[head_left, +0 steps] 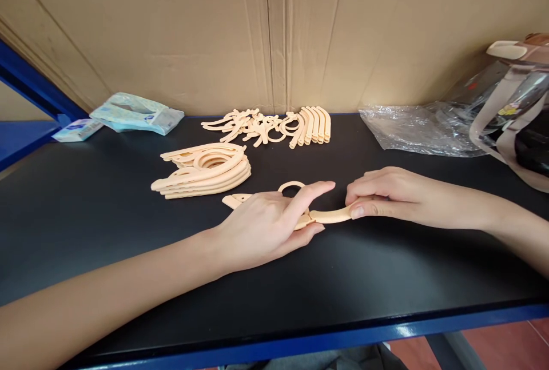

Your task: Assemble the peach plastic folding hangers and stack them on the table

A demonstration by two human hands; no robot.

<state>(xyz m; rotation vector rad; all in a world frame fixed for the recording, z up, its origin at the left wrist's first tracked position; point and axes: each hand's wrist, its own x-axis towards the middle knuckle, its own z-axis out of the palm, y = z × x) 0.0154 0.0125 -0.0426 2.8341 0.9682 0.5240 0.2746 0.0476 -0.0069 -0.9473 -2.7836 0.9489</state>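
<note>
Right hand (386,193): thumb and fingers pinch the end of the curved arm (331,216), right of the hanger stack (210,181).
Left hand (263,224): wrapped over the middle of the held hanger (234,201) — index finger stretched free; the hanger lies right and in front of the stack.
Joint (311,218): apparently the arm is being fitted or turned here.
Next move: seems to need a steady left hold, arm aligned.
Loose pieces (235,123): behind the stack — nested arms (315,127) farther right.
</note>
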